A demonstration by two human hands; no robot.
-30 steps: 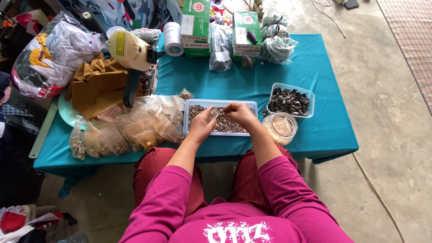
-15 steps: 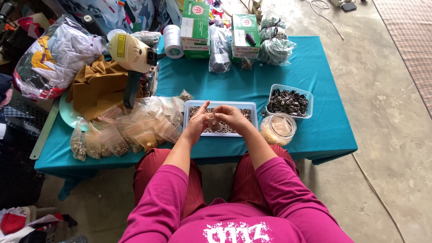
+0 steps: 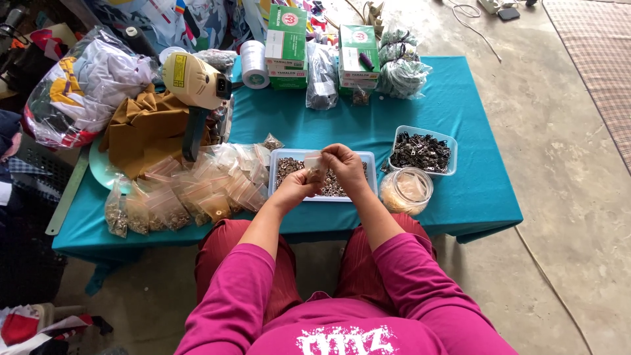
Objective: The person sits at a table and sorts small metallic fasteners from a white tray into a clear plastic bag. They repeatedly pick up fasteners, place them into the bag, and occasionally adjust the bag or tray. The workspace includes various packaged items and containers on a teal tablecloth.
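**Both hands pinching a small clear bag over the parts tray**

Head view. Seated person in pink sleeves at a teal-covered table. Left hand and right hand are drawn together above a shallow clear tray of small metal pieces. Between them sits a small clear plastic bag, held up just above the tray; fingers of both hands are closed on it, left from below, right at its top edge. Bag contents cannot be made out.

Just right of the tray: a round clear jar with pale contents, and behind it a second clear tub of dark metal clips. Left of the tray, touching its edge: a heap of filled small bags. Farther left, brown cloth with a yellow handheld machine on it. At the table's far edge: green and white boxes, a white thread spool.
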